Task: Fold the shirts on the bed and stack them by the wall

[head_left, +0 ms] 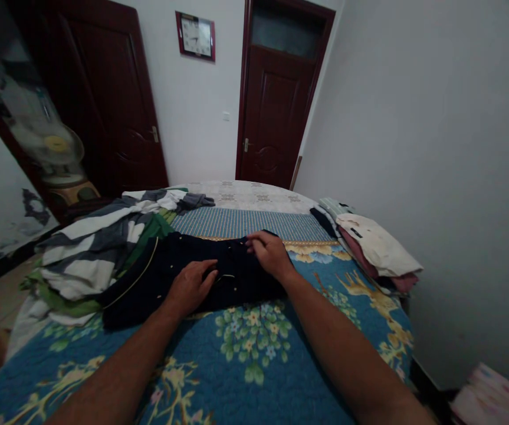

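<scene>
A dark navy garment (148, 295) with pale piping and small light dots lies spread across the bed. My left hand (192, 286) rests over its middle, fingers bent and slightly apart, with nothing visible between them. Near the garment's far edge, right of centre, is my right hand (266, 251). Its thumb and fingers are pinched together at the dark cloth; what they hold, if anything, is too small to make out.
Striped and green clothes (99, 236) are heaped at the left of the bed (245, 360). A stack of folded clothes (373, 245) sits at the right edge by the wall. Beyond the bed are two dark red doors and a wall clock (196, 36).
</scene>
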### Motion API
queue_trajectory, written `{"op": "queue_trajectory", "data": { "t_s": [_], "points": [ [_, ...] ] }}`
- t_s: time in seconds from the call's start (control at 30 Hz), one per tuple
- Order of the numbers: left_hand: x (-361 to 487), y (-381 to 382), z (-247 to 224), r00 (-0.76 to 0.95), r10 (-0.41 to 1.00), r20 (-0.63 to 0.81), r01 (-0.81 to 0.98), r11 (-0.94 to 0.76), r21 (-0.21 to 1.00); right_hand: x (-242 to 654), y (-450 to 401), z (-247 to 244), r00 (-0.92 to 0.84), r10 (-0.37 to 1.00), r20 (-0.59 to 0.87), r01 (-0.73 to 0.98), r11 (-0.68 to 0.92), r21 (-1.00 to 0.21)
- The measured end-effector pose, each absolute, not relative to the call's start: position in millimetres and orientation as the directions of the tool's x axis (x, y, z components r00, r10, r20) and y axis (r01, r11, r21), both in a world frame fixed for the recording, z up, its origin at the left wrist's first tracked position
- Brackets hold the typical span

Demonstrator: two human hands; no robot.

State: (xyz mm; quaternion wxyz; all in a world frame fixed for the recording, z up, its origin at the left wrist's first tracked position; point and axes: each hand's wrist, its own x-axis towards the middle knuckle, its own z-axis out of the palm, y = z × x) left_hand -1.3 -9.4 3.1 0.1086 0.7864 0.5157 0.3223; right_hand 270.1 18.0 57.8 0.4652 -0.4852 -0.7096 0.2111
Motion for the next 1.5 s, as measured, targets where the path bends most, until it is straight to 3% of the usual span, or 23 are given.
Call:
{"op": "queue_trajectory", "data": {
  "t_s": [0.1, 0.2, 0.27, 0.37, 0.43, 0.5, 0.6, 0.7, 0.83, 0.97, 1.07, 1.23, 1.5],
  "points": [
    [-0.6, -10.4, 4.2, 0.261, 0.874, 0.410, 0.724, -0.458, 0.516, 319.3, 27.6, 72.1, 0.184, 0.879, 0.439, 0.647, 0.228, -0.727],
    [6.6, -13.1, 9.9, 0.257, 0.873, 0.416, 0.713, -0.461, 0.528, 355.9, 34.5, 65.1, 0.172, 0.952, 0.254, 0.793, 0.019, -0.609],
    [16.7, -15.4, 16.0, 0.250, 0.879, 0.406, 0.719, -0.449, 0.531, 363.4, 36.9, 52.5, 0.120, 0.981, 0.151, 0.854, -0.025, -0.519],
    [37.8, -17.1, 25.0, 0.262, 0.900, 0.350, 0.730, -0.422, 0.538, 354.4, 40.1, 41.6, 0.100, 0.977, 0.186, 0.903, -0.010, -0.430],
    [52.2, -15.0, 29.2, 0.273, 0.916, 0.295, 0.735, -0.396, 0.550, 341.5, 42.0, 45.0, 0.113, 0.963, 0.246, 0.885, 0.015, -0.466],
    [64.0, -9.9, 32.1, 0.264, 0.932, 0.247, 0.728, -0.360, 0.584, 326.1, 42.4, 52.5, 0.071, 0.957, 0.281, 0.792, 0.117, -0.599],
    [74.0, 0.8, 36.3, 0.210, 0.958, 0.194, 0.708, -0.286, 0.646, 302.2, 39.5, 56.5, -0.129, 0.955, 0.268, 0.467, 0.297, -0.833],
    [77.1, 10.2, 42.5, 0.148, 0.968, 0.202, 0.782, -0.240, 0.575, 285.7, 36.2, 45.5, -0.206, 0.957, 0.206, 0.262, 0.257, -0.930],
    [83.1, 21.2, 52.6, 0.147, 0.945, 0.291, 0.895, -0.253, 0.367, 286.6, 37.2, 29.5, 0.088, 0.962, 0.259, 0.317, 0.219, -0.923],
    [98.1, 37.1, 57.7, 0.163, 0.934, 0.318, 0.929, -0.254, 0.270, 299.5, 36.4, 23.3, 0.252, 0.935, 0.251, 0.343, 0.157, -0.926],
    [109.4, 49.6, 56.3, 0.192, 0.944, 0.270, 0.939, -0.256, 0.229, 305.2, 27.6, 14.4, 0.168, 0.966, 0.195, 0.453, 0.100, -0.886],
    [115.8, 61.9, 46.8, 0.233, 0.951, 0.204, 0.946, -0.270, 0.180, 310.6, 4.9, 2.5, -0.015, 0.961, 0.276, 0.640, 0.221, -0.736],
    [119.5, 64.1, 36.3, 0.236, 0.941, 0.243, 0.931, -0.291, 0.221, 311.3, -12.3, 5.1, -0.120, 0.942, 0.313, 0.697, 0.305, -0.649]
  ]
}}
